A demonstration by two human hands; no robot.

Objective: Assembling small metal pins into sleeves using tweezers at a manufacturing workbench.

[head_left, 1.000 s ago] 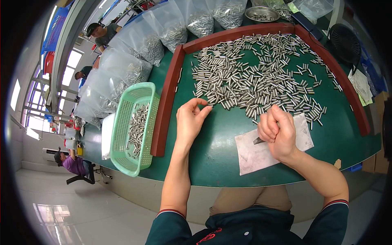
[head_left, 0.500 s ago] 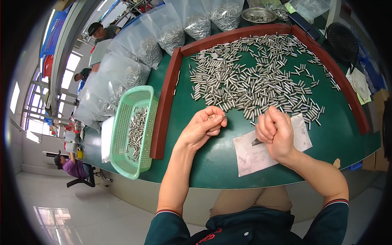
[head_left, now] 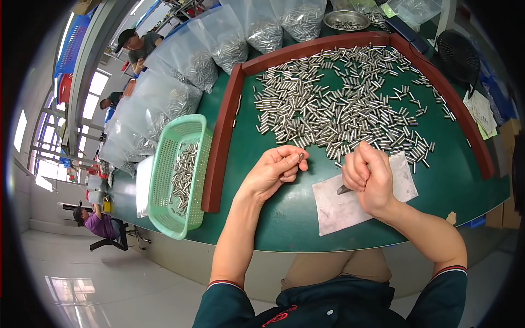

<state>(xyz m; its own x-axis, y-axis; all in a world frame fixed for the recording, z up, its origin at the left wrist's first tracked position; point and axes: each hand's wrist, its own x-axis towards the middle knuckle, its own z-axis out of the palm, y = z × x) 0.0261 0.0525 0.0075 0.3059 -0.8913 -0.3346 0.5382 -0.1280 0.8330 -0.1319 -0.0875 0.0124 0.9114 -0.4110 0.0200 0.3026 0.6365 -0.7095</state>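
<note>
My left hand (head_left: 276, 172) pinches a small metal pin (head_left: 301, 157) between thumb and forefinger, just above the green tabletop (head_left: 284, 218). To its right, my right hand (head_left: 369, 177) is closed in a fist over a stained white cloth or sheet of paper (head_left: 336, 213). A dark, flat, pointed piece of a tool (head_left: 343, 189) sticks out under that fist; the rest of it is hidden by the fingers. Just beyond both hands spreads a large heap of short shiny metal pins (head_left: 333, 109), lying in all directions.
A dark red frame (head_left: 223, 136) borders the heap. On the left stands a green plastic basket (head_left: 153, 191) with metal pins inside. Clear bags of pins (head_left: 227, 46) line the back left. A metal bowl (head_left: 346, 21) and a black fan (head_left: 458, 54) stand behind. Other people sit farther left.
My left hand has shifted slightly right, and the pin in its fingertips now shows more plainly. My right hand stays put. A person in the background has raised a hand.
</note>
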